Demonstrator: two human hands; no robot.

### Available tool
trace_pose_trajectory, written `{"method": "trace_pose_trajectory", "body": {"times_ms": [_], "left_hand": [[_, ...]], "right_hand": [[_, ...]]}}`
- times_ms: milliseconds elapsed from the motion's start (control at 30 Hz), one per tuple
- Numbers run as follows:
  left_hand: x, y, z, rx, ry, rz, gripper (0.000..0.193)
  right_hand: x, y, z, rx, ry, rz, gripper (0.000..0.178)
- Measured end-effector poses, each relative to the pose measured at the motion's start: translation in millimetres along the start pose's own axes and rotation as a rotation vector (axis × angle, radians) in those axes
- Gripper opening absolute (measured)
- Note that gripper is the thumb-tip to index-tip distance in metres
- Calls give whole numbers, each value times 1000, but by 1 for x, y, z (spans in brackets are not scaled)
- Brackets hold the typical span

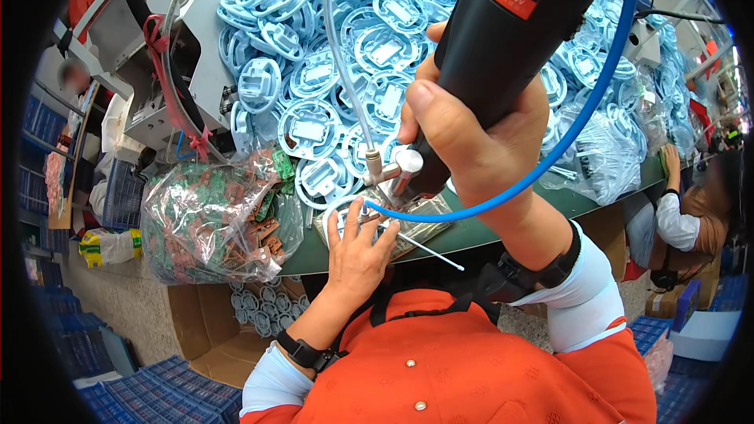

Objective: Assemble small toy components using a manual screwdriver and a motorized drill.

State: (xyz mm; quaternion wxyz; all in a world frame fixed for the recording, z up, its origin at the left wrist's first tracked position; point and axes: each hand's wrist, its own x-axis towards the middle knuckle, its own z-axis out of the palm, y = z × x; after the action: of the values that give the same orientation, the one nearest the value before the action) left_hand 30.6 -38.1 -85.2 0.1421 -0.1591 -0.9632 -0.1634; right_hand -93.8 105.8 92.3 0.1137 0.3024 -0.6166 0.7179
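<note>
My right hand [491, 141] is wrapped round a thick black electric screwdriver [495, 39], which slants down toward the bench. A metal fitting [389, 169] with a clear hose [334, 39] sits beside its lower end. The fingers of my left hand [353, 259] rest on a light blue round plastic part [336, 210] under the tool and steady it. A thin white rod or cable [432, 251] sticks out to the right of those fingers. The tool's tip is hidden by the fitting and my hand.
Light blue round parts [314, 74] are heaped across the green bench [314, 263]. A clear bag of small circuit boards [204, 220] stands left. A blue hose [597, 102] loops past my right hand. Below is a cardboard box [196, 330] with round parts; another person [687, 224] sits right.
</note>
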Motion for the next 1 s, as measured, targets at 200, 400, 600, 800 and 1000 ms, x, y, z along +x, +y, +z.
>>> {"method": "trace_pose_trajectory", "body": {"times_ms": [200,400,600,800,1000], "left_hand": [[2,-1,-1,-27,-10,-21,33],[1,1,0,-44,-19,-27,27],[-2,-5,-2,22,-60,26,43],[-16,-14,-25,-96,61,-17,61],[3,-29,-49,-160,-58,-247,81]], "right_hand": [[-4,15,7,2,58,28,32],[-15,9,18,19,106,32,33],[-4,0,9,-57,66,3,41],[13,-14,-43,-248,108,28,34],[29,14,-77,-358,217,-27,38]]}}
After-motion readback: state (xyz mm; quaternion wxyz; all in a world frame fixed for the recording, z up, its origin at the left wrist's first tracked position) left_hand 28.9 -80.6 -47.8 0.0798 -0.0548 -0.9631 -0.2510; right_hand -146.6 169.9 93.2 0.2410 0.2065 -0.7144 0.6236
